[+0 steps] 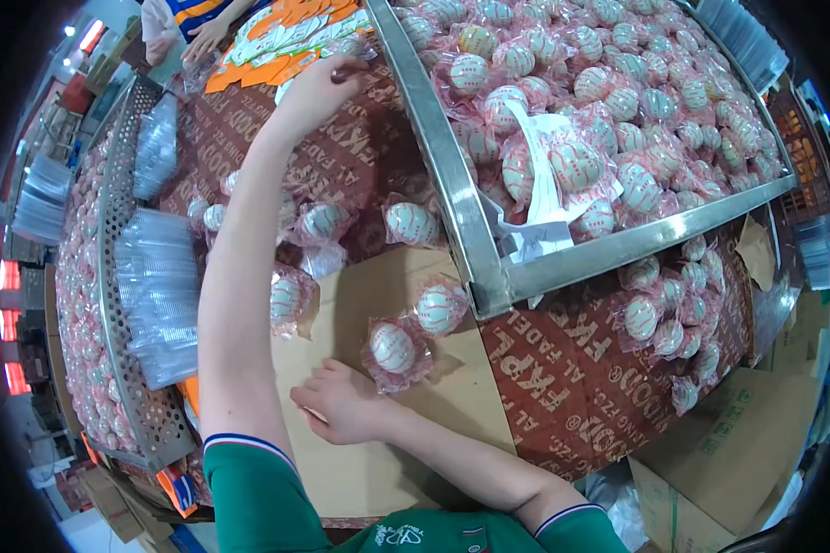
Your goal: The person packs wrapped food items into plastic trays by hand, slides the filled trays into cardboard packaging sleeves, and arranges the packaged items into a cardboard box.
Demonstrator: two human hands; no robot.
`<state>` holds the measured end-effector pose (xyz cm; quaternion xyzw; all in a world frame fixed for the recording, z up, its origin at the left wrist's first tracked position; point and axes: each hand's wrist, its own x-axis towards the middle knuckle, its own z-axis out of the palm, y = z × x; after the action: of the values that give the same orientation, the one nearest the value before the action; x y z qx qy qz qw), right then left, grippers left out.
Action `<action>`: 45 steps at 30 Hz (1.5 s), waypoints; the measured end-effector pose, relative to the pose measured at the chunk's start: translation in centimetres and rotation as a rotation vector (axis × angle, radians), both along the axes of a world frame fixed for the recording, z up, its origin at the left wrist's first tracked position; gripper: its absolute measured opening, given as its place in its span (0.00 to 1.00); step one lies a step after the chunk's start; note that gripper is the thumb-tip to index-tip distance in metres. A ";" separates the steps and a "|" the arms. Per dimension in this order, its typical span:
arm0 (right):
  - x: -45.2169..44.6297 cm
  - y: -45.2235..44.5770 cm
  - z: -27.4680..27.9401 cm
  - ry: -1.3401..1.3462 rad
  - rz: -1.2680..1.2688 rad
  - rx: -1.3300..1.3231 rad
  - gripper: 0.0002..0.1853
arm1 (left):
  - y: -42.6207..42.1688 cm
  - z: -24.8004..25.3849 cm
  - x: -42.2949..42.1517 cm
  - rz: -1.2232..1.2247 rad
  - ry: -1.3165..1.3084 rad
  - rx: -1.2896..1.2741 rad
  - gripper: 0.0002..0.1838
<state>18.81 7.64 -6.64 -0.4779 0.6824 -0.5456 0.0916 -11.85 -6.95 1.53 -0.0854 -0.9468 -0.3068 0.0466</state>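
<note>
My left hand [321, 90] reaches far forward, beside the orange and green printed packets [290, 46]. Its fingers are curved but apart, with nothing visible between them. Low in the view, my right hand [341, 402] rests over a cardboard sheet [369, 479], its fingers curled in and nothing visible in them. Just beyond it lies a white ball with red marks in clear wrap [394, 348], and a second wrapped ball [439, 307] is up and right of that one. Another wrapped ball [286, 299] lies beside my left forearm.
A metal-edged tray [599, 253] full of wrapped balls fills the right, with white paper [539, 235] inside. More wrapped balls [671, 304] lie below it. Clear plastic trays [157, 295] stand left, beside a perforated metal bin [124, 359]. Another person's hand [207, 39] is at top left.
</note>
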 end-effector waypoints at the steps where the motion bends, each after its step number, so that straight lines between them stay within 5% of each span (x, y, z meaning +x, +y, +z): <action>1: 0.1 -0.1 -0.1 -0.004 -0.001 -0.002 0.05 | -0.1 -0.5 -1.6 0.117 -0.045 -0.100 0.24; 4: 0.0 -0.3 -0.3 -0.042 -0.044 -0.119 0.05 | -1.8 -5.6 -6.1 0.092 0.304 -0.390 0.32; 7: 0.2 -0.6 -1.0 -0.059 -0.054 -0.174 0.05 | -1.9 -9.5 -8.5 0.178 0.303 -0.404 0.35; 14: 0.1 -0.5 -0.7 -0.181 -0.058 -0.188 0.05 | 0.0 -7.2 -6.3 0.343 0.163 -0.360 0.34; 17: 0.1 -0.6 -0.8 -0.169 -0.041 -0.157 0.04 | -0.7 -7.0 -6.0 0.370 0.437 -0.388 0.31; 25: 0.6 -0.8 -1.3 -0.089 -0.025 -0.068 0.07 | -1.9 -6.7 -7.5 0.354 0.189 -0.589 0.40; 29: 0.7 -0.7 -1.1 -0.084 -0.069 -0.124 0.06 | -2.5 -7.3 -8.1 0.420 0.165 -0.404 0.45; 32: 0.5 -0.8 -0.9 -0.131 -0.043 -0.128 0.07 | -1.5 -6.4 -7.2 0.416 0.055 -0.506 0.44; 34: 0.3 -0.8 -0.9 -0.136 -0.043 -0.136 0.06 | -2.3 -7.3 -7.6 0.346 0.135 -0.462 0.43; 36: 0.4 -1.0 -0.9 -0.150 -0.058 -0.120 0.05 | -2.1 -7.2 -6.7 0.033 0.005 -0.136 0.43; 39: 0.2 -0.8 -1.1 -0.154 -0.067 -0.131 0.05 | -0.8 -6.1 -2.6 -0.141 -0.048 -0.129 0.38; 40: 0.3 -0.8 -1.1 -0.150 -0.062 -0.150 0.06 | -0.6 -6.6 -0.6 -0.210 -0.053 0.088 0.33; 43: 0.3 -1.0 -1.0 -0.175 -0.078 -0.156 0.04 | 2.0 -2.9 6.6 -0.315 -0.234 0.029 0.28; 45: -0.1 -0.5 -0.1 -0.183 -0.073 -0.087 0.03 | 3.4 -2.9 11.0 -0.342 -0.112 -0.169 0.26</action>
<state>18.68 7.15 -6.71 -0.4044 0.6639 -0.6189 0.1127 -0.89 -3.53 -1.41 -0.2312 -0.9420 -0.2341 -0.0663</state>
